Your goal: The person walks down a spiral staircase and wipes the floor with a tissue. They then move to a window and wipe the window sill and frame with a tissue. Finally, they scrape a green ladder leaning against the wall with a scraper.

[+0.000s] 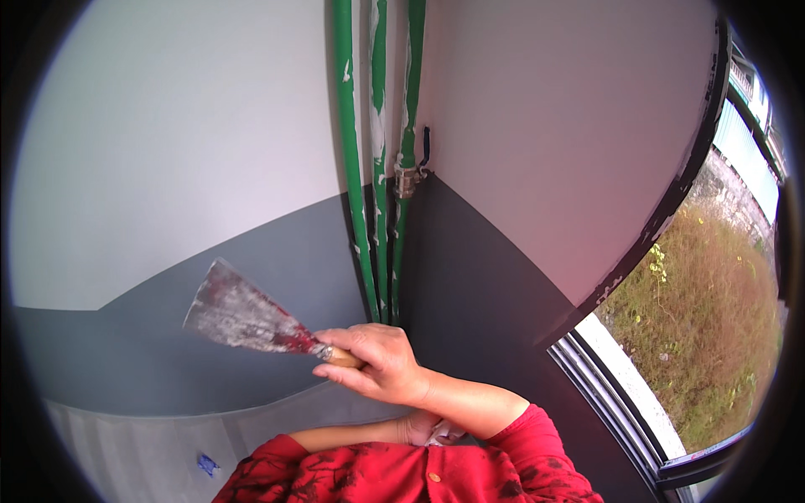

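My right hand [383, 364] grips the wooden handle [344, 358] of a putty knife. Its wide metal blade [242, 311], smeared with whitish residue and dark red patches, points up and left in front of the grey lower wall. Under my right forearm, close to my body, my left hand [418, 426] is partly hidden and holds a crumpled white cloth or paper [445, 432]. Beyond my hands, green pipes [355, 188] with white smears run down the wall corner. A metal valve [406, 181] with a dark lever [426, 144] sits on the rightmost pipe.
The walls are pale above [188, 126] and dark grey below [283, 264]. At right, a window with a metal sill track [604, 409] opens onto dry grass [698, 327]. A small blue wrapper-like scrap [207, 464] lies on the grey floor [144, 446].
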{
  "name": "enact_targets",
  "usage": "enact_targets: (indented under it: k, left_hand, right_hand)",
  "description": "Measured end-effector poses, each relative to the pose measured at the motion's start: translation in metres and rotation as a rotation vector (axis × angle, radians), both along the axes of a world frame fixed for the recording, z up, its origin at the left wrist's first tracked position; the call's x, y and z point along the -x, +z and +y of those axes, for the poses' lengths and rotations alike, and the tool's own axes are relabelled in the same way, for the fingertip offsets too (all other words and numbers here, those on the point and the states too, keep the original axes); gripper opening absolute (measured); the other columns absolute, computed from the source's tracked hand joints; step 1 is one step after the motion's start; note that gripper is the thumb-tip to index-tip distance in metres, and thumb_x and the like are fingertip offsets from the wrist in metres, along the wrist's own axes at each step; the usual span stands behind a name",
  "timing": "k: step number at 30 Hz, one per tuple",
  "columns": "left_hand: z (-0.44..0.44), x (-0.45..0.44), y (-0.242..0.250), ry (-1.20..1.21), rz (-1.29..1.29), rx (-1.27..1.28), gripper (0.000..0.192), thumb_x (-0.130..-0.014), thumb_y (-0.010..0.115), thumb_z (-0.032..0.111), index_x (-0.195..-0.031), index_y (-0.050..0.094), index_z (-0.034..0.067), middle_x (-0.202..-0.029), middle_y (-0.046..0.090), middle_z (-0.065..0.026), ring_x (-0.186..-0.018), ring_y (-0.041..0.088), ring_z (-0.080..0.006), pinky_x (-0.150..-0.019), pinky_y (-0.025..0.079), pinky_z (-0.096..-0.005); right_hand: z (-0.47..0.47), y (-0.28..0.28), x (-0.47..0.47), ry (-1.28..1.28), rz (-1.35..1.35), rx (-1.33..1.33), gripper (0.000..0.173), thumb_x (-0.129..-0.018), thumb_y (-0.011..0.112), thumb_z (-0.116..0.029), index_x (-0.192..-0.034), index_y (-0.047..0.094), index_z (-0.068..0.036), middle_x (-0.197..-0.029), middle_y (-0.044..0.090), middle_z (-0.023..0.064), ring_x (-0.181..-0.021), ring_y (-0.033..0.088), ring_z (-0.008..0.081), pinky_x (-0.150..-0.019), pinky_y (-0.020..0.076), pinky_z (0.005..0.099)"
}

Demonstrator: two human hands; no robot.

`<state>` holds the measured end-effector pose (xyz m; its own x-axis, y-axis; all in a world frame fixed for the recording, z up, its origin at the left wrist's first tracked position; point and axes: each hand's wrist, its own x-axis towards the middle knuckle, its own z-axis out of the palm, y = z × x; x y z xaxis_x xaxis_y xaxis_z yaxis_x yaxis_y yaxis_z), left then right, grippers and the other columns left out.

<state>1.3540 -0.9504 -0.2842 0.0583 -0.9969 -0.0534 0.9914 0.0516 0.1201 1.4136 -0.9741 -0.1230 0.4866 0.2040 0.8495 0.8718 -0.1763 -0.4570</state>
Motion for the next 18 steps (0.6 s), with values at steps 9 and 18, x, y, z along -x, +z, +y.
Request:
enact_targets:
  k: [9, 18]
  left_hand:
    - [0.047, -0.033, 0.041, 0.181, -0.389, 0.006, 0.022, -0.087, 0.068, 0.023, -0.095, 0.058, 0.005, -0.076, 0.056, -0.0013, -0.061, 0.05, -0.0106, -0.051, 0.04, -0.0227]
    - [0.106, -0.064, 0.059, 0.342, -1.173, -0.42, 0.011, -0.089, 0.065, 0.016, -0.093, 0.065, 0.005, -0.084, 0.06, 0.0022, -0.077, 0.055, -0.0051, -0.067, 0.045, -0.0206]
  right_hand:
    - [-0.011, 0.045, -0.023, -0.274, -0.073, -0.209, 0.047, -0.07, 0.084, -0.02, -0.106, 0.062, 0.003, -0.076, 0.063, 0.0075, -0.062, 0.061, 0.0162, -0.061, 0.0498, 0.0256]
    - [-0.074, 0.172, 0.086, 0.487, -0.418, -1.049, 0.037, -0.087, 0.044, -0.008, -0.05, 0.043, -0.013, -0.042, 0.039, -0.0068, -0.036, 0.043, 0.0064, -0.043, 0.0375, 0.0224]
